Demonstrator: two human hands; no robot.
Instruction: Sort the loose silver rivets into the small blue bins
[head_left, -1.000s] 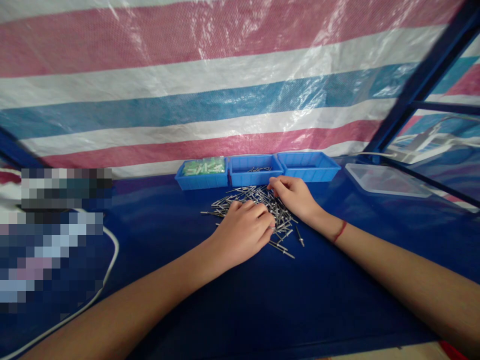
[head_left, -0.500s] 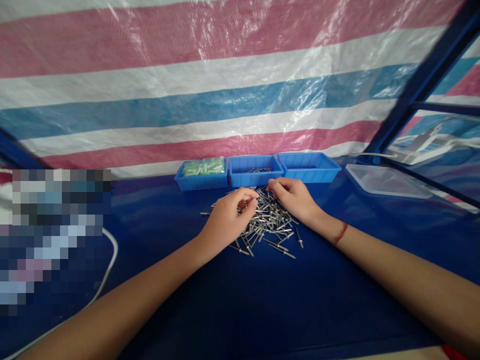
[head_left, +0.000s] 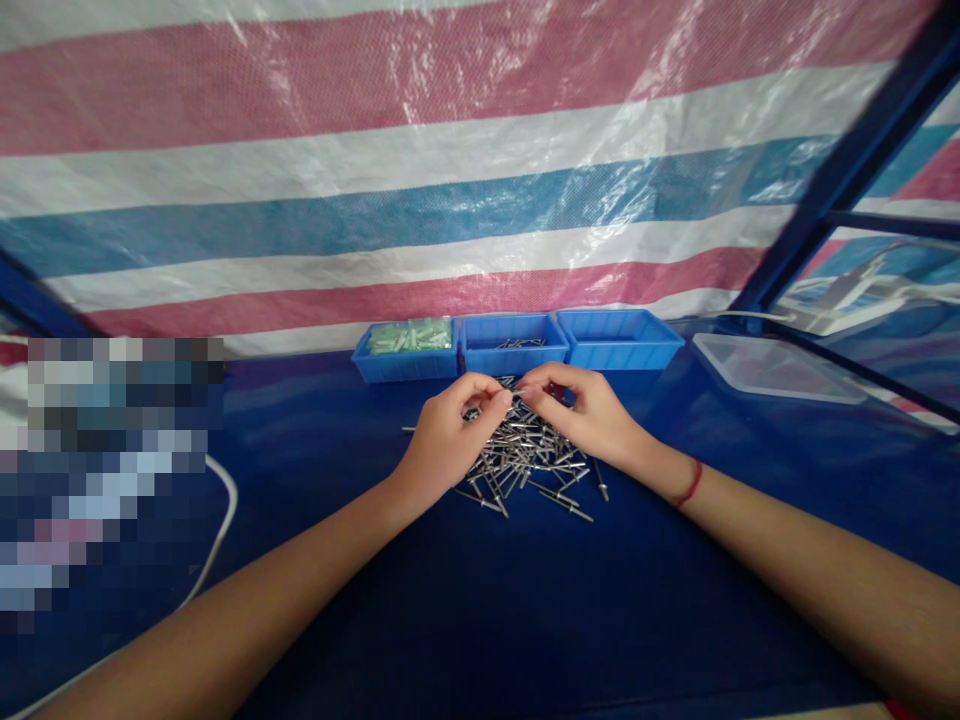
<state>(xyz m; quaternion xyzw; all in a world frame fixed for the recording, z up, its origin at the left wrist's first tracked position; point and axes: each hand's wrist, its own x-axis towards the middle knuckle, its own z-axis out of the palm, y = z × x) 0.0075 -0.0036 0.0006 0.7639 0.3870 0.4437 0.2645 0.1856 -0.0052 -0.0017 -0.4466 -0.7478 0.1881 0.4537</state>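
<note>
A heap of small silver metal pins (head_left: 529, 462) lies on the dark blue table (head_left: 525, 610). My left hand (head_left: 448, 440) and my right hand (head_left: 589, 412) hover over the heap's far edge, fingertips pinched and almost meeting. Each seems to pinch a pin, but the pieces are too small to be sure. A red string circles my right wrist. Behind the heap stand three blue bins: the left bin (head_left: 405, 352) holds pale green parts, the middle bin (head_left: 512, 348) holds a few pins, and nothing shows in the right bin (head_left: 619, 338).
A clear plastic lid (head_left: 776, 367) lies at the right on the table. A white cable (head_left: 217, 520) curves at the left beside a blurred patch. A striped red, white and blue tarp (head_left: 450, 170) closes the back. Blue frame bars (head_left: 847, 170) rise at the right.
My left hand lifted off the heap's left side and moved up and right. My right hand shifted slightly left. Their fingertips now meet above the heap.
</note>
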